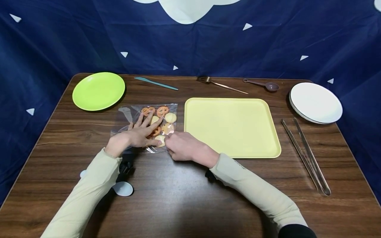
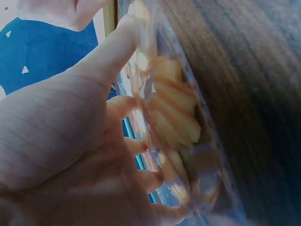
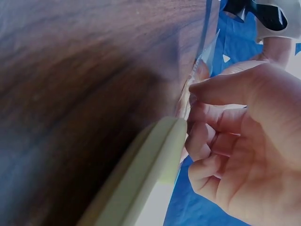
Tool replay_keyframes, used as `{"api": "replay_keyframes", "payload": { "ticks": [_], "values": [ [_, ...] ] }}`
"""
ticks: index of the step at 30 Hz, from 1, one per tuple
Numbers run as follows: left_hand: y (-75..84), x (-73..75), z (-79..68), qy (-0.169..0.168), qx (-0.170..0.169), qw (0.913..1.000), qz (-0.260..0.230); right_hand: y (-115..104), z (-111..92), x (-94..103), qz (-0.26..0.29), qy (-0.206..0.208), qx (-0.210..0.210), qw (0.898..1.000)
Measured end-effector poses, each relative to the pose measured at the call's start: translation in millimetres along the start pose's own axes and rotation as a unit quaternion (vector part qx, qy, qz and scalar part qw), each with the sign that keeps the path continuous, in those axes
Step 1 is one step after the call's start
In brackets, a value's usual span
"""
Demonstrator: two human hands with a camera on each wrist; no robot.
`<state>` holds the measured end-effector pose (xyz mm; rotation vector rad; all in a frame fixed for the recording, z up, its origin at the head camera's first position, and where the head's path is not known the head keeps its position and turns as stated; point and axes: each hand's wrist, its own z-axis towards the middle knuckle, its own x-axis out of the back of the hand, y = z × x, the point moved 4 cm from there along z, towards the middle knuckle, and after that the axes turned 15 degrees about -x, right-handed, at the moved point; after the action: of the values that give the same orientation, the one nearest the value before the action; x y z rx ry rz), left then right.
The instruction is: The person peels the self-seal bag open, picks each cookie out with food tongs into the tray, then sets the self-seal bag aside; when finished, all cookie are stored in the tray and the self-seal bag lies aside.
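Note:
A clear plastic bag of cookies [image 1: 170,118] lies flat on the table, left of the yellow tray. Pretzel-shaped and round cookies show through the plastic, and the left wrist view has a ridged cookie [image 2: 174,108] up close. My left hand [image 1: 137,135] rests on the bag with its fingers spread. At the bag's right edge, my right hand [image 1: 184,145] pinches the plastic between thumb and curled fingers. In the right wrist view the pinched bit of bag [image 3: 186,96] is mostly hidden by the fingertips.
The yellow tray [image 1: 229,129] stands close beside my right hand. Behind lie a green plate [image 1: 99,91], a blue knife [image 1: 156,83], a fork [image 1: 221,85] and a purple spoon [image 1: 271,87]. White plates [image 1: 316,103] and metal tongs [image 1: 309,158] are at right; a white spoon [image 1: 123,189] is near my left forearm.

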<state>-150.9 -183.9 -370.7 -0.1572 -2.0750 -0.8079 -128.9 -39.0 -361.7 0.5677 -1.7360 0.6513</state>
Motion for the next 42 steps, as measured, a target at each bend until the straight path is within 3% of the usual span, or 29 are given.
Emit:
{"api": "replay_keyframes", "payload": {
  "ticks": [7, 11, 24, 42],
  "values": [
    [-1.7, -1.6, -1.0, 0.001, 0.012, 0.9998, -0.017, 1, 0, -3.0, 0.019, -0.025, -0.014, 0.999],
    [-1.6, -0.8, 1.0, 0.004, 0.012, 0.9998, -0.015, 5, -1, -2.2, 0.032, -0.018, -0.017, 0.999],
    [-1.7, 0.3, 0.8, 0.012, 0.015, 0.9997, -0.016, 16, -1, 4.8, 0.174, -0.026, -0.034, 0.984],
    [-0.6, 0.7, 1.0, 0.005, 0.023, 0.9997, -0.005, 24, -9, 8.4, 0.194, -0.030, -0.127, 0.972]
  ]
}}
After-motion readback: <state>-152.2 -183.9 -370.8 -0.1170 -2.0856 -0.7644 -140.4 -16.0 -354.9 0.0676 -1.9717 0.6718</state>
